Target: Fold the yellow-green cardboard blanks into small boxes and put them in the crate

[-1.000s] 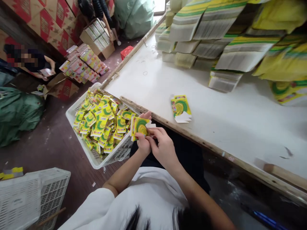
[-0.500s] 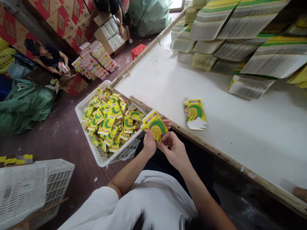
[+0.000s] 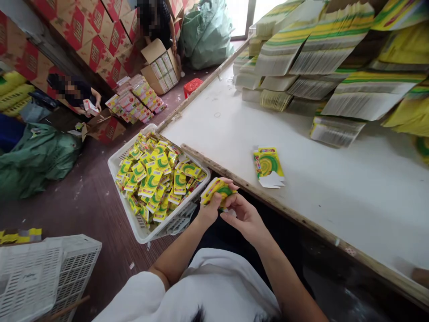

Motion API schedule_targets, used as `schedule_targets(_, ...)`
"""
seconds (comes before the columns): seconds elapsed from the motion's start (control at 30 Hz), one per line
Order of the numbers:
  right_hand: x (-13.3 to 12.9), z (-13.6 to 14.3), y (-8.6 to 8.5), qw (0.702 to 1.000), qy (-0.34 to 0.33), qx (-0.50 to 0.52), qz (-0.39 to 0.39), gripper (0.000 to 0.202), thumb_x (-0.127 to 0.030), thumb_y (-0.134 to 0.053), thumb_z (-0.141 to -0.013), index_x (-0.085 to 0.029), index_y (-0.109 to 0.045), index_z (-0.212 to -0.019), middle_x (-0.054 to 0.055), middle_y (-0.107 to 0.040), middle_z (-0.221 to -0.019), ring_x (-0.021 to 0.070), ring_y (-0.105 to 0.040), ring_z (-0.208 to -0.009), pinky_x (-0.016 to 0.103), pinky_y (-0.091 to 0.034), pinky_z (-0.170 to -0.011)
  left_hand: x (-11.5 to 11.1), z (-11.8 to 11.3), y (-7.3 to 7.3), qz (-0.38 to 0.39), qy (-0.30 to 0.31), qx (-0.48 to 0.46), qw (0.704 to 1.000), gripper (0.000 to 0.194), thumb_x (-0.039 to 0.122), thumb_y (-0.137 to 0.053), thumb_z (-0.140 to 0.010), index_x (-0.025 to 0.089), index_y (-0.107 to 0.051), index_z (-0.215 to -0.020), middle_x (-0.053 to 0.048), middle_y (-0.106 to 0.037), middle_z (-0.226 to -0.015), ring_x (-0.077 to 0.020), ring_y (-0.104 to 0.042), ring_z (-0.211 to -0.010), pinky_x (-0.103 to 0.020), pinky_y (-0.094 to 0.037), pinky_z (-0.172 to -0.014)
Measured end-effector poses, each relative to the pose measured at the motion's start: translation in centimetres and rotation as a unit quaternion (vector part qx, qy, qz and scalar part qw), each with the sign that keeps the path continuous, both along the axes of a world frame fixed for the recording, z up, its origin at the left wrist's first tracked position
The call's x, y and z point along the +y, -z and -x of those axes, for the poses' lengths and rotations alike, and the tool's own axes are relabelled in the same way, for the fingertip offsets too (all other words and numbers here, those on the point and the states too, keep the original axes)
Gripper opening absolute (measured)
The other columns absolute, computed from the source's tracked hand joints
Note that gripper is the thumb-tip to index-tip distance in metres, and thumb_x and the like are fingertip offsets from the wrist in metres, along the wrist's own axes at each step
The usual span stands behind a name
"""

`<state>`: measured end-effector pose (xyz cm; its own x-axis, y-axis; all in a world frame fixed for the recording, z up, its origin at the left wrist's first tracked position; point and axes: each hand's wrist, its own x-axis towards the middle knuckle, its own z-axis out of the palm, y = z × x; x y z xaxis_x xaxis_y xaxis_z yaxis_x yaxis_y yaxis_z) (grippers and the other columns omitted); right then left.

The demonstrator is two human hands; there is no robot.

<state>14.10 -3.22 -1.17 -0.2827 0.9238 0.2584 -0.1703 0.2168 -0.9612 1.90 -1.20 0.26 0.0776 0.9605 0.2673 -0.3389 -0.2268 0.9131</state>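
Note:
My left hand (image 3: 210, 211) grips a small yellow-and-green printed carton (image 3: 219, 191), thumb on its face and fingers behind its far edge. The card looks bowed between the fingers. At its lower right edge, the curled fingers and thumb of my right hand (image 3: 246, 218) close on a white flap, partly hidden. A few flat cartons (image 3: 268, 163) of the same print lie on the white table (image 3: 208, 129). Left of my hands, a white plastic basket (image 3: 136, 223) is heaped with small yellow-and-green packs (image 3: 152, 181).
Stacks of flat cartons (image 3: 335, 58) line the back right of the table. A wooden strip (image 3: 268, 199) edges it. White crates (image 3: 73, 264) stand at lower left, a green sack (image 3: 36, 156) above them. Two people work near red-and-brown boxes (image 3: 100, 53); a red stool (image 3: 192, 86) stands nearby.
The carton in my hands, flat and facing up before, is now tilted and bowed, with my left thumb pressed across its face. The view has shifted slightly upward.

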Motion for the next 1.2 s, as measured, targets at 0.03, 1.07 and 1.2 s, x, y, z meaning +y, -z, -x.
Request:
schedule_targets(0.03, -0.2, 0.1, -0.1, 1.000, 0.001, -0.013, -0.004, 0.017, -0.032, -0.069, -0.084, -0.022, -0.055, -0.087, 0.000, -0.058, -0.083, 0.0148, -0.058, -0.077, 0.027, -0.052, -0.071, 0.2, -0.3, -0.1, 0.010, -0.022, -0.021, 0.999, 0.055, 0.071, -0.057, -0.085, 0.022, -0.062, -0.108, -0.006, -0.064, -0.093, -0.0213, -0.064, -0.092, -0.039, -0.053, -0.092)
schedule_targets(1.07, -0.4, -1.2, -3.2, 0.831, 0.156, -0.330, -0.420, 0.033, -0.011, -0.054, -0.095, -0.031, -0.070, -0.117, 0.003, -0.074, -0.102, 0.0217, -0.063, -0.093, 0.041, -0.045, -0.095, -1.1, 5.3, -5.2, -0.051, 0.085, 0.505, 0.857, 0.087, 0.045, -0.088, -0.064, 0.022, -0.049, -0.138, -0.014, -0.062, -0.131, -0.0341, -0.060, -0.120, -0.049, -0.048, -0.103)
schedule_targets(1.2, -0.5, -1.7, -2.0, 0.871, 0.291, -0.240, -0.313, 0.063, -0.026, -0.066, -0.091, -0.033, -0.044, -0.149, 0.011, -0.054, -0.145, 0.0323, -0.050, -0.132, 0.053, -0.038, -0.113, -0.9, 3.8, -3.0, -0.028, 0.037, 0.477, 0.878, 0.061, 0.045, -0.080, -0.074, 0.021, -0.053, -0.124, -0.008, -0.067, -0.110, -0.0266, -0.065, -0.099, -0.039, -0.053, -0.087)
